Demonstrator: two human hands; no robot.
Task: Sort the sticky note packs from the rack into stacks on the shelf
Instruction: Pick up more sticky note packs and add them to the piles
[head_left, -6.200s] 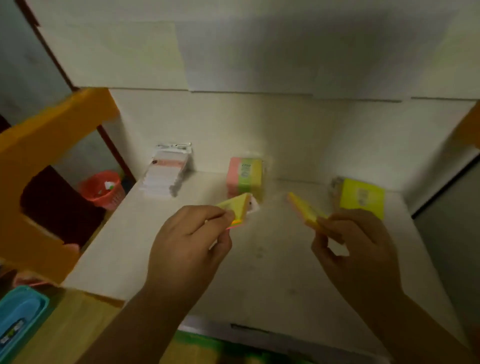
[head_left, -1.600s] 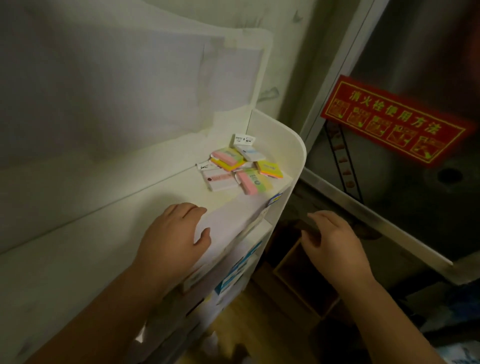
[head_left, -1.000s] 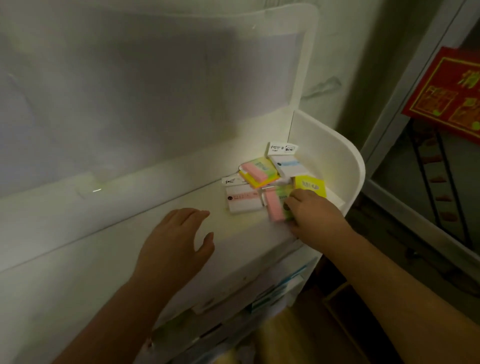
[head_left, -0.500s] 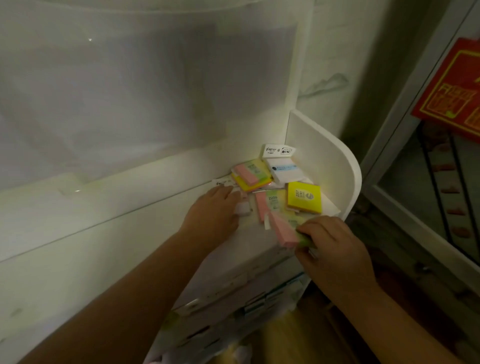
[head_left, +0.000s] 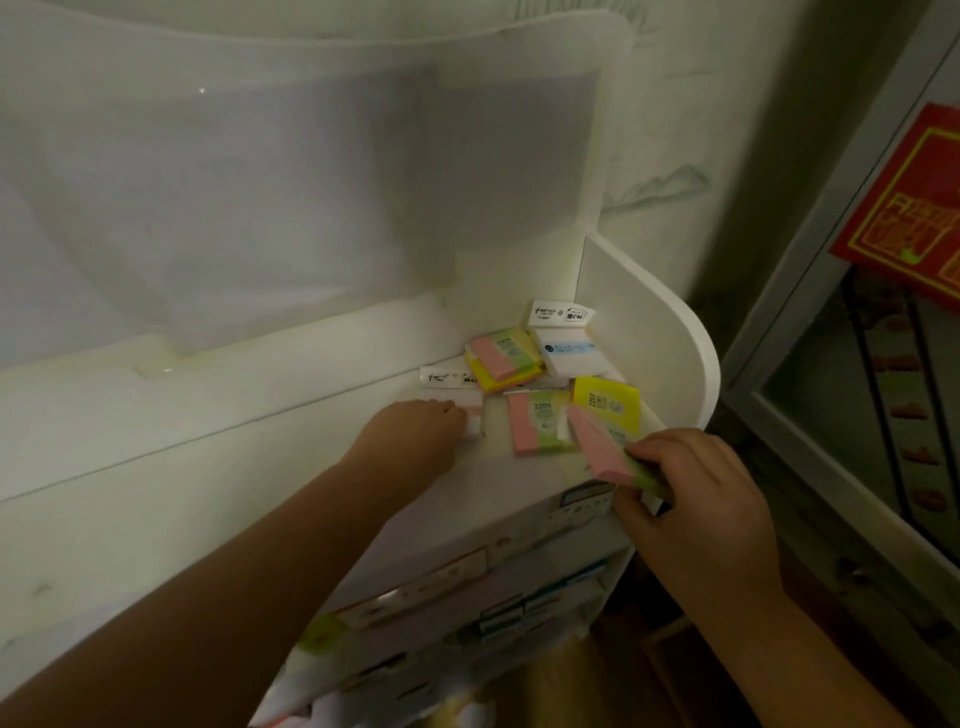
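White rack (head_left: 649, 332), top tier: right hand (head_left: 691, 514) pinches pink-green pack (head_left: 602, 447) (long axis far-left); left hand (head_left: 410, 436) fingers on white pack (head_left: 474, 415), grip unclear.

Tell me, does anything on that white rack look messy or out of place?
Yes. The sticky note packs lie jumbled in the rack's right corner, overlapping at different angles. One pink and green pack is tilted up off the pile, pinched by the right hand. The left hand touches a white pack.
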